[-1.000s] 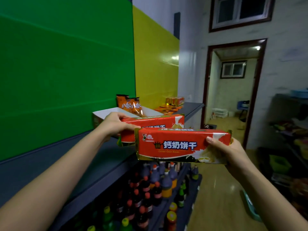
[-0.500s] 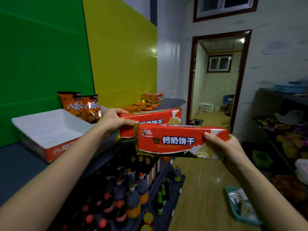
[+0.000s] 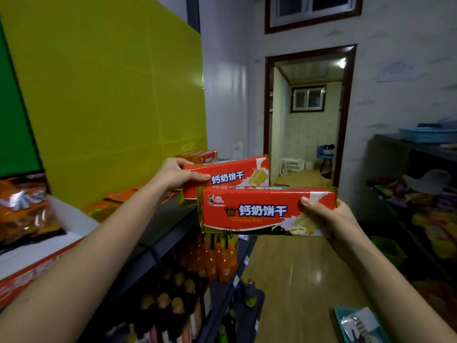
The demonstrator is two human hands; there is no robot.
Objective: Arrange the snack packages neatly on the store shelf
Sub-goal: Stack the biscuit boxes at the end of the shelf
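I hold two red biscuit packs with white lettering in the air over the shelf's front edge. My left hand (image 3: pixel 174 173) grips the left end of the farther biscuit pack (image 3: pixel 237 175). My right hand (image 3: pixel 329 216) grips the right end of the nearer biscuit pack (image 3: pixel 257 210), which overlaps the lower part of the farther one. Both packs lie level, faces toward me. More red packs (image 3: pixel 197 155) stand at the far end of the dark top shelf (image 3: pixel 163 221). Flat orange packets (image 3: pixel 118 198) lie on the shelf by the yellow wall.
An open white-and-red carton (image 3: pixel 37 258) sits at the left with orange chip bags (image 3: pixel 24 209) behind it. Bottles fill the lower shelves (image 3: pixel 217 258). A blue tray (image 3: pixel 358 323) lies on the floor at lower right. Cluttered shelving (image 3: pixel 420 194) lines the right wall; a doorway (image 3: pixel 309 115) opens ahead.
The view has swung right along the shelf, so the carton and chip bags slid to the left edge. Both hands still hold their packs in the same pose, now closer to the far red packs.
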